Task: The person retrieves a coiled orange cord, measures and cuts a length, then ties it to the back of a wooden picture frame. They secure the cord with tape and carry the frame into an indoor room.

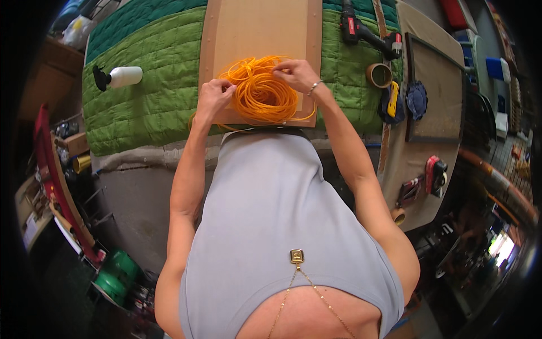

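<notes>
A thick coil of orange cord (265,101) lies on a wooden board (261,28) with a darker frame, close in front of my body. At the coil's left edge my left hand (215,97) is closed, thumb and fingers pinched together on the cord. My right hand (297,75) reaches over the upper right of the coil, its thumb and fingers pinching a strand there. A few strands are bunched across the top left of the coil. Loose cord strays past the board's near edge below my left wrist and curves out at the lower right.
Green quilted blankets (152,73) cover the table under the board. A white spray bottle (125,76) lies at the left. On the right are a cordless drill (361,31), a tape roll (379,75), a yellow-handled cutter (393,99) and a dark rectangular frame (410,85).
</notes>
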The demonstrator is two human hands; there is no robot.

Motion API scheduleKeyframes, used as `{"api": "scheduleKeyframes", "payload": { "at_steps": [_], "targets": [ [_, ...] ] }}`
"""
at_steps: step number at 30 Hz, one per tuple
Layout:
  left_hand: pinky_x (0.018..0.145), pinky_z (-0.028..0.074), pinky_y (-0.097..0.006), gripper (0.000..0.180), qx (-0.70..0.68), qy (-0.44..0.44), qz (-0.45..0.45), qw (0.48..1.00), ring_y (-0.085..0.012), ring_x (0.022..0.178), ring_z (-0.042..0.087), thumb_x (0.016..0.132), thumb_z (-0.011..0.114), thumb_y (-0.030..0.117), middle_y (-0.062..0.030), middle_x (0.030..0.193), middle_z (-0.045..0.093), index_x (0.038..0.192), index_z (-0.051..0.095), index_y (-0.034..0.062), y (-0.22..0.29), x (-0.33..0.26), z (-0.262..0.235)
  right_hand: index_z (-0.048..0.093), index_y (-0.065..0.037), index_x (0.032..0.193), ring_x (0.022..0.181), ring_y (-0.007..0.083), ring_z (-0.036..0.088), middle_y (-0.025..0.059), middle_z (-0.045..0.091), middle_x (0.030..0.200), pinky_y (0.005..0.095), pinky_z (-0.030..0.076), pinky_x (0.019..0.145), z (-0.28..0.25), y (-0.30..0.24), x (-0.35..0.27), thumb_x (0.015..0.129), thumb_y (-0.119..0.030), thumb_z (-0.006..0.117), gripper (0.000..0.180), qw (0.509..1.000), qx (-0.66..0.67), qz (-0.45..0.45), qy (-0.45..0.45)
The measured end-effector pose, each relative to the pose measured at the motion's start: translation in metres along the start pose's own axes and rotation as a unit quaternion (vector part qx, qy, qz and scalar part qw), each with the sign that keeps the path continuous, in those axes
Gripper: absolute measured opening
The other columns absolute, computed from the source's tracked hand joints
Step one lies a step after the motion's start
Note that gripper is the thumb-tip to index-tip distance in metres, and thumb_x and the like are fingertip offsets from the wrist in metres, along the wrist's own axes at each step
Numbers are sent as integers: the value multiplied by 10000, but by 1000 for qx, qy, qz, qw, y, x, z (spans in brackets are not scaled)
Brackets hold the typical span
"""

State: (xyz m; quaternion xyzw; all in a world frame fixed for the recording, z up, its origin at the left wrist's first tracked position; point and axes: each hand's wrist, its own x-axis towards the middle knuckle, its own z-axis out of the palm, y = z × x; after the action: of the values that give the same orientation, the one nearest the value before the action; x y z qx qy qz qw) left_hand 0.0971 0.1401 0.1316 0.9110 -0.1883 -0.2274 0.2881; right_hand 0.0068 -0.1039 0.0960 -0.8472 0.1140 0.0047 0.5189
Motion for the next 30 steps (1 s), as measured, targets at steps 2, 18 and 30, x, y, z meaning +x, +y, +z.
{"api": "scheduleKeyframes", "payload": {
  "at_steps": [2, 18, 30],
  "targets": [
    [633, 527, -314, 223, -14, 14, -17, 1000, -226, 663, 677, 793, 669, 238, -143, 737, 688, 888, 726, 46, 12, 5, 5, 702, -27, 990, 634, 135, 599, 100, 697, 812, 273, 503, 617, 8, 3, 14, 819, -168, 696, 222, 999, 12, -37, -19],
    [665, 513, -292, 177, -101, 122, 16, 987, -187, 749, 643, 789, 711, 159, -90, 856, 662, 870, 708, 2, 52, -9, 13, 651, 6, 905, 717, 92, 557, 32, 622, 761, 241, 470, 681, -18, -9, 28, 837, -123, 584, 160, 953, 226, 0, -201],
    [729, 471, -307, 275, -179, -36, 175, 968, -159, 838, 601, 877, 618, 324, -45, 850, 633, 919, 702, 65, 18, 64, -97, 641, -23, 970, 784, 111, 594, 36, 617, 843, 251, 485, 714, -122, 65, -8, 874, -198, 666, 201, 878, 436, 46, 194]
  ]
}}
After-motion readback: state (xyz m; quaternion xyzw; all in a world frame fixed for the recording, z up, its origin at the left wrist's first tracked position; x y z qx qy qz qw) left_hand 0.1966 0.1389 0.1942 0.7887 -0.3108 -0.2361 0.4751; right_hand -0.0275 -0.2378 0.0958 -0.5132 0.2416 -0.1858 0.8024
